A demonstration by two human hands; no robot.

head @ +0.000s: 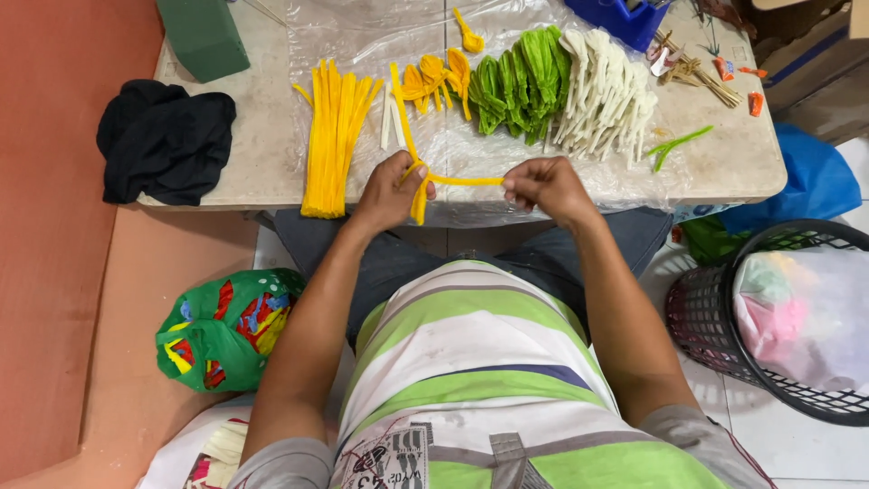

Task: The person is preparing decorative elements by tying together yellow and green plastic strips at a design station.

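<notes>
Two hands pinch one yellow pipe cleaner (433, 178) at the bench (262, 136) front edge — left hand (391, 193) grip clamped on its bent end, right hand (548, 188) grip clamped on the other end. Yellow bundle (333, 136) lies just left; green folded pieces (518, 81) and white ones (605, 91) sit behind.

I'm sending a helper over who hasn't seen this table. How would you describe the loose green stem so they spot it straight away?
Start at the pale table and go to its right end, past the heap of white bent stems. The green stem lies alone on bare tabletop near the front edge. Unlike the bundled green pile, it is a single thin strand.
</notes>
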